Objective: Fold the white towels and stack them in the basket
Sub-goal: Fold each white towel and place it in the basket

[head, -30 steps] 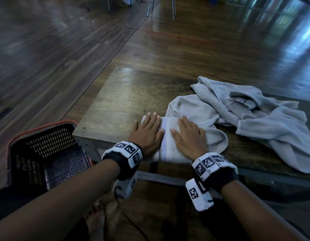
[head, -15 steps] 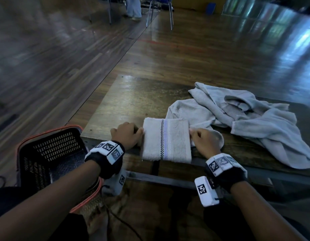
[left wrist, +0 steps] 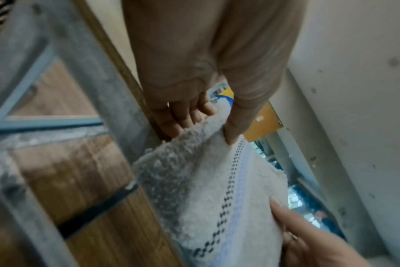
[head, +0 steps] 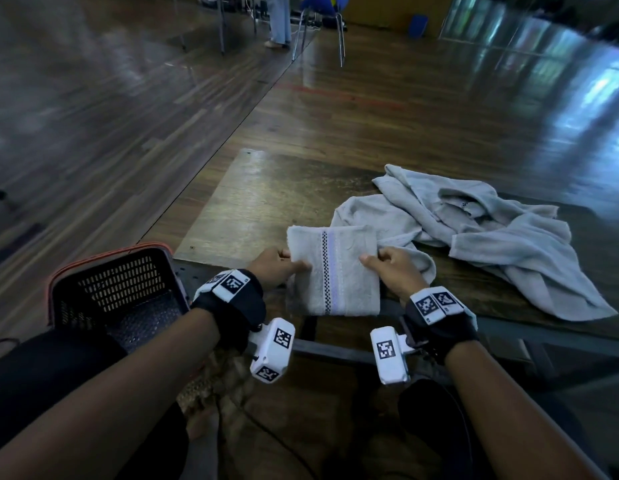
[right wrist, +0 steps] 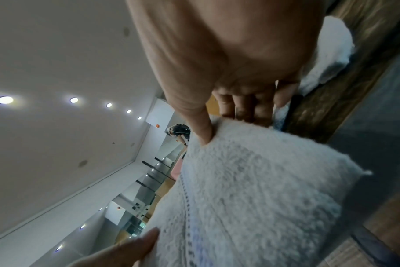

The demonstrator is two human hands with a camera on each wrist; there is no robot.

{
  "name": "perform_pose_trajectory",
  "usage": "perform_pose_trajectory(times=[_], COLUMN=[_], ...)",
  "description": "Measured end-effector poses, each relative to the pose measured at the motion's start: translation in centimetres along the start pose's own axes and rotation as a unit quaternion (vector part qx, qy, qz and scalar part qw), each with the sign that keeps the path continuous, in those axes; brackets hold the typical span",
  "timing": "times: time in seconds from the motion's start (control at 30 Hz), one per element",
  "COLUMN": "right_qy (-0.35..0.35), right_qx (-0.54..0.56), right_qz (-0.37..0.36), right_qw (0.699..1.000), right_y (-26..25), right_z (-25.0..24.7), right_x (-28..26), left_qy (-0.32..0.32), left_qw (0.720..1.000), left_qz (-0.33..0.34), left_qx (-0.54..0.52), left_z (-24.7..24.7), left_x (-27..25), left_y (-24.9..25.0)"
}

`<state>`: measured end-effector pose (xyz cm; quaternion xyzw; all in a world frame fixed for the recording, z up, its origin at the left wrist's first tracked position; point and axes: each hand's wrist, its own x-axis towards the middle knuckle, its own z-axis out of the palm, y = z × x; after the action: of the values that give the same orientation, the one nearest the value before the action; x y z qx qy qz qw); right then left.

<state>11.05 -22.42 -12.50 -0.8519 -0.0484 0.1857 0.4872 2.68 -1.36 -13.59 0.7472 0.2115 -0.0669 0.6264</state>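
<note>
A folded white towel (head: 332, 271) with a checked and lilac stripe hangs partly over the table's near edge. My left hand (head: 278, 266) pinches its left side, thumb on top and fingers under, as the left wrist view shows on the folded towel (left wrist: 208, 180). My right hand (head: 387, 268) pinches the right side the same way, seen close on the folded towel (right wrist: 251, 189). A black basket (head: 117, 292) with an orange rim stands on the floor to my left, with nothing showing inside. Loose white towels (head: 485, 230) lie crumpled on the table at right.
The wooden table (head: 266, 195) has bare surface at its left half. A metal frame rail (head: 336, 348) runs under its near edge. A chair (head: 322, 26) and a person's legs (head: 277, 20) stand far off on the wooden floor.
Both hands went from pressing flat on the folded towel to gripping its two sides. The towel has been drawn toward me, over the table's near edge.
</note>
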Motion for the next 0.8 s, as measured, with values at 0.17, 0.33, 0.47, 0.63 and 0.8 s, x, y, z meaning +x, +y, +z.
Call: perform_pose_trajectory(times=[0.17,0.33,0.47,0.63,0.8], right_qy=[-0.035,-0.114,-0.172,-0.24,-0.312], right_qx=[0.097,0.145,0.119,0.036,-0.033], right_qz=[-0.019,0.064,0.119,0.101,0.037], right_qw=[0.995,0.981,0.971,0.965,0.949], right_y=[1.7,6.3,8.8,7.2,3.0], right_z=[0.5,3.1,5.7,10.5,17.3], right_x=[-4.4,-9.9,-13.0,-14.8,-14.6], left_qy=[-0.045,-0.079,-0.065,0.04,0.166], left_qw=[0.986,0.974,0.964,0.958,0.925], left_qz=[-0.046,-0.062,-0.108,-0.136,-0.175], left_qx=[-0.151,-0.204,-0.232,-0.25,-0.294], left_z=[-0.4,0.2,0.8,-0.6,-5.3], left_x=[-4.8,-10.7,-15.6,-19.7,-22.6], left_y=[-4.0,-9.2,-13.2,-16.4,-18.5])
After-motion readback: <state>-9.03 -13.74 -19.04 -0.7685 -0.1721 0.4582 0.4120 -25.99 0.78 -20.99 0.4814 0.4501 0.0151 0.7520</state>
